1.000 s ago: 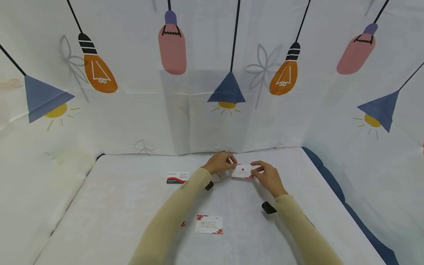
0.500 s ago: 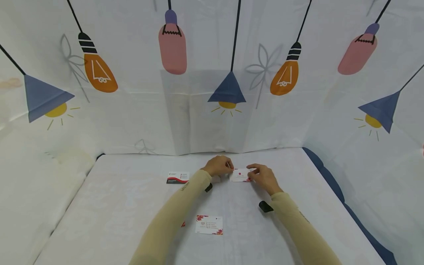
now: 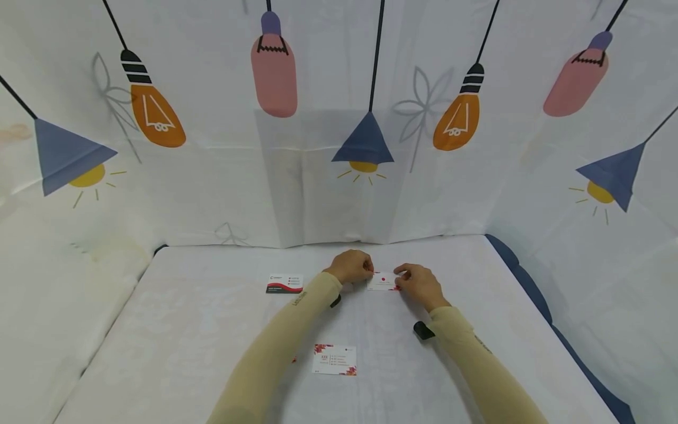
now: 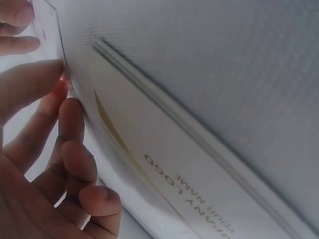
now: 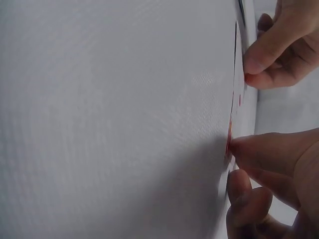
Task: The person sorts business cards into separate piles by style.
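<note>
Both hands are at a white business card with a red dot and red leaf corners point(image 3: 382, 281), at the far middle of the table. My left hand point(image 3: 351, 266) pinches its left end between thumb and forefinger. At the right end, my right hand point(image 3: 422, 286) holds the card's edge, thumb on it. The card lies close over the tabletop, its face partly covered by fingers in the right wrist view. Beside my left hand point(image 4: 50, 149), a small stack of white cards with gold lettering point(image 4: 164, 149) lies on the cloth, mostly hidden by the left arm in the head view.
A black, white and red business card point(image 3: 284, 284) lies left of my left forearm. Nearer sits a white card with red leaves point(image 3: 335, 360), and a red corner of another peeks out by the left sleeve point(image 3: 275, 347). A lamp-printed cloth wall point(image 3: 339, 200) stands behind the table.
Both hands have brought the card slightly nearer and lower, down to the tabletop, over the first half second. Since then they have barely shifted.
</note>
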Motion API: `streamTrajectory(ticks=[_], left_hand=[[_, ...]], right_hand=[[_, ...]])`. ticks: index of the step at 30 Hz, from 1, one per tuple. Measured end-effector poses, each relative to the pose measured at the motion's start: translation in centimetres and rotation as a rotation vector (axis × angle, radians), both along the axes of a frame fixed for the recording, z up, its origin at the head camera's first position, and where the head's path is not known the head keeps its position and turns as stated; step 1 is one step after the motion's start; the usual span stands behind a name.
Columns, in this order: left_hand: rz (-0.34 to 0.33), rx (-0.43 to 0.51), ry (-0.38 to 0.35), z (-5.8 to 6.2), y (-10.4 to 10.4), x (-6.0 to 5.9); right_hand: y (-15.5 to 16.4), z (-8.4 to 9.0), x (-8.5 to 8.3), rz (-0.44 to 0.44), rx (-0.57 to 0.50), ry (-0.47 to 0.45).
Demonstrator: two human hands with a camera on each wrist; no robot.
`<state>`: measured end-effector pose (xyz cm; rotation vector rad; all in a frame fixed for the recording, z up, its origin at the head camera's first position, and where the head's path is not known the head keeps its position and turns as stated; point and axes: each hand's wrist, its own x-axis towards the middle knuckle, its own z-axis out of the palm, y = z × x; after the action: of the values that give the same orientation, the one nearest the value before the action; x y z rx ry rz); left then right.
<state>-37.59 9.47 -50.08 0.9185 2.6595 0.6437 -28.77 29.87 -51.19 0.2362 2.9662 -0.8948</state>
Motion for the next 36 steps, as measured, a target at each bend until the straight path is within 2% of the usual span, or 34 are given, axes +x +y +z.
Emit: streamTrajectory(ticks=[8, 16, 22, 29, 36], left_hand=[[0.002, -0.013, 0.025, 0.4, -0.1, 0.2], [0.023, 0.021, 0.024, 0.4, -0.4, 0.4], [0.033, 0.041, 0.025, 0.5, -0.8, 0.6], [0.013, 0.047, 0.048, 0.6, -1.3, 0.7], [-0.034, 0.082, 0.073, 1.1, -2.5, 1.5]], right_hand=[[-0.2, 0.1, 0.1, 0.001, 0.003, 0.035], [-0.5, 0.4, 0.4, -0.039, -0.023, 0.035], [-0.6, 0.4, 0.8, -0.031, -0.04, 0.062], [-0.7, 0.5, 1.2, -0.019, -0.069, 0.086], [-1.0, 0.5, 1.9, 0.007, -0.105, 0.123]])
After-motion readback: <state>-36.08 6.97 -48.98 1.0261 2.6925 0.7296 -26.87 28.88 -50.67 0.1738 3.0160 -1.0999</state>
